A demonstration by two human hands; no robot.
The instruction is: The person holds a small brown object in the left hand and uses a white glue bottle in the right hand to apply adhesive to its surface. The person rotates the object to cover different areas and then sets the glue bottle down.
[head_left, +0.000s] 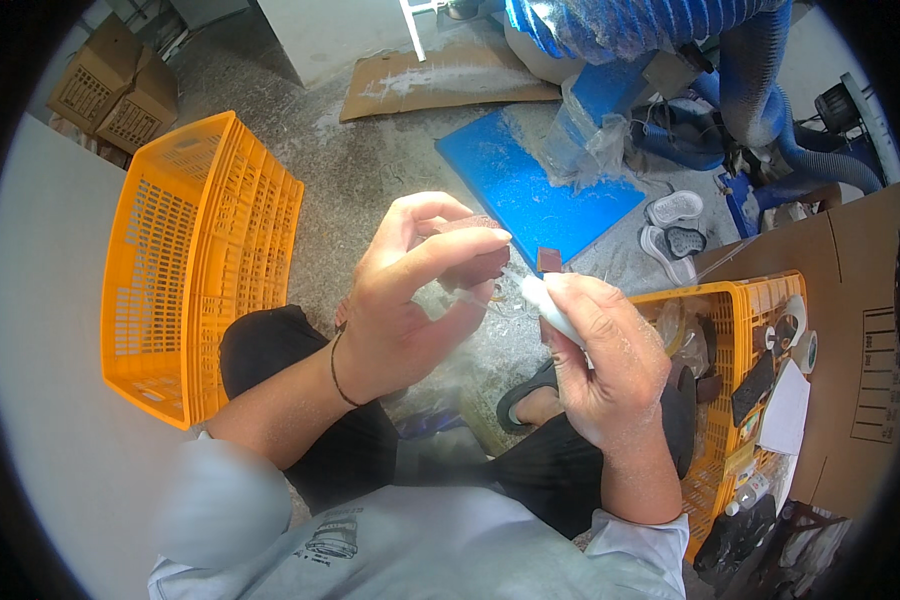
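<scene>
My left hand (410, 290) is raised in front of me, its fingers curved around a reddish-brown, rough-looking rounded piece (478, 262). My right hand (610, 350) is close beside it, closed on a smooth white elongated piece (553, 308). Above the right fingertips a small brown square (549, 260), like a bit of sandpaper, sticks up; how it is held is partly hidden. Thin clear strands hang between the two hands, too fine to make out. Pale dust coats my right hand and forearm.
Stacked yellow crates (195, 270) stand at the left. Another yellow crate (715, 500) at the right carries a bottle (752, 492) and small items. A blue board (530, 170) lies dusty on the floor, near white shoes (670, 240) and a blue hose (755, 90). Cardboard (840, 290) stands far right.
</scene>
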